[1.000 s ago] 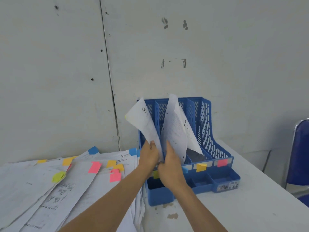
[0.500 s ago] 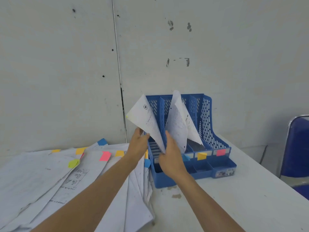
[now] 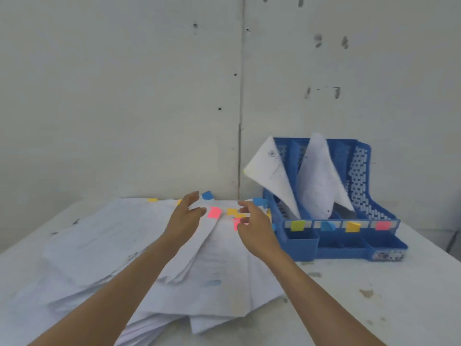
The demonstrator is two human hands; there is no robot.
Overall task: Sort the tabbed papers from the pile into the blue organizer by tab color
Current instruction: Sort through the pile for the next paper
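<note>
both hands over paper pile (image 3: 139,248), holding nothing: left hand (image 3: 183,218) fingers spread, right hand (image 3: 254,226) fingers loosely curled. blue organizer (image 3: 359,196) at tabletop's far edge.

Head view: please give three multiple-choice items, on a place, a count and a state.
1. The paper pile lies where from the blue organizer? A left B right C inside
2. How many colour tabs mark the organizer's front? A two B four C six
3. The left hand and right hand hold what? A nothing B one sheet C the organizer
Key: 1 A, the pile spreads to its left; 2 B, green, blue, yellow, pink; 3 A, both hover open above the pile.
</note>
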